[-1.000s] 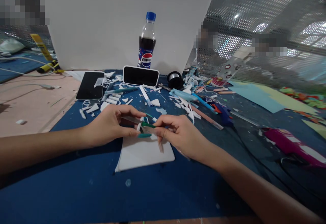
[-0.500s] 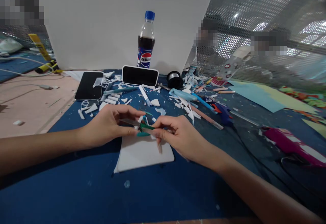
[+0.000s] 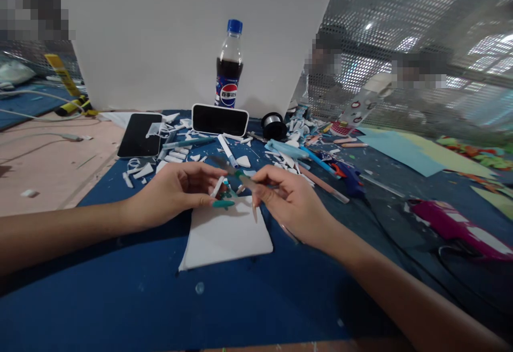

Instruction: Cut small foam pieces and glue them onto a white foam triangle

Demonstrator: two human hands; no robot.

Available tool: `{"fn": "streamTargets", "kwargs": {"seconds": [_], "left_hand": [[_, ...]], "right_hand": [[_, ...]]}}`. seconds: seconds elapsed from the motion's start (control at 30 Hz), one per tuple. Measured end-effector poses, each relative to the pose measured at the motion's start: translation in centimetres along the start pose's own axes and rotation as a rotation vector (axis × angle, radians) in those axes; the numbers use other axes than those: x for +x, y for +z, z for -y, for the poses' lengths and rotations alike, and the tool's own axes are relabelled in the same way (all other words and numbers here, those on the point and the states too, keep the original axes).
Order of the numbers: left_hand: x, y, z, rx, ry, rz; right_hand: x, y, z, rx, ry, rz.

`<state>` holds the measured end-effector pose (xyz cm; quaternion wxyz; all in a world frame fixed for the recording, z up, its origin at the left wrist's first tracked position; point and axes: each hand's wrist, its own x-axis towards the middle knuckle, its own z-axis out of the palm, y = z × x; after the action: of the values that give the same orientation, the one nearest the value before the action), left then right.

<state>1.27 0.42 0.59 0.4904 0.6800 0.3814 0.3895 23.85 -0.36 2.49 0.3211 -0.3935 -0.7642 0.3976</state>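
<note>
My left hand (image 3: 170, 192) is closed, pinching a small teal-and-white piece (image 3: 223, 203) between thumb and fingers. A white strip of it stands up by the fingertips; its exact kind is unclear. My right hand (image 3: 290, 200) grips a slim knife (image 3: 241, 177) with a grey blade, a green collar and a pale handle. The blade is smeared by motion, points up and left, and is apart from the teal piece. Both hands hover over a white board (image 3: 228, 237) lying on the blue table mat (image 3: 132, 293).
White scraps surround a marker (image 3: 227, 150), a dark phone (image 3: 140, 134) and a propped phone (image 3: 219, 120). Behind stand a cola bottle (image 3: 230, 66) and a wire spool (image 3: 273, 125). On the right lie a blue glue gun (image 3: 348, 177), a magenta tool (image 3: 452, 224) with cord, and coloured sheets (image 3: 401, 146).
The knife has lifted up and away from the piece, its blade swinging upward. My right hand rose slightly to the right. My left hand stays nearly in place, with more of the piece showing.
</note>
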Motion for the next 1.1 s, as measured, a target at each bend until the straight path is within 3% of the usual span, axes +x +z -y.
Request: {"fn": "streamTargets", "kwargs": {"seconds": [0.13,0.5,0.87,1.0,1.1], "left_hand": [[0.1,-0.1,0.2,0.020,-0.033,0.028],[-0.2,-0.1,0.4,0.236,0.129,0.144],[-1.0,-0.2,0.2,0.487,0.312,-0.003],[-1.2,-0.2,0.5,0.422,0.291,-0.056],[-1.1,-0.1,0.8,0.316,0.328,-0.027]], "right_hand": [[0.3,0.3,-0.1,0.101,0.017,-0.113],[0.7,2.3,-0.5,0.126,0.062,-0.054],[0.4,2.6,-0.2,0.098,0.077,-0.093],[0.3,2.5,-0.3,0.155,0.059,-0.113],[0.3,2.5,-0.1,0.273,0.078,-0.028]]}}
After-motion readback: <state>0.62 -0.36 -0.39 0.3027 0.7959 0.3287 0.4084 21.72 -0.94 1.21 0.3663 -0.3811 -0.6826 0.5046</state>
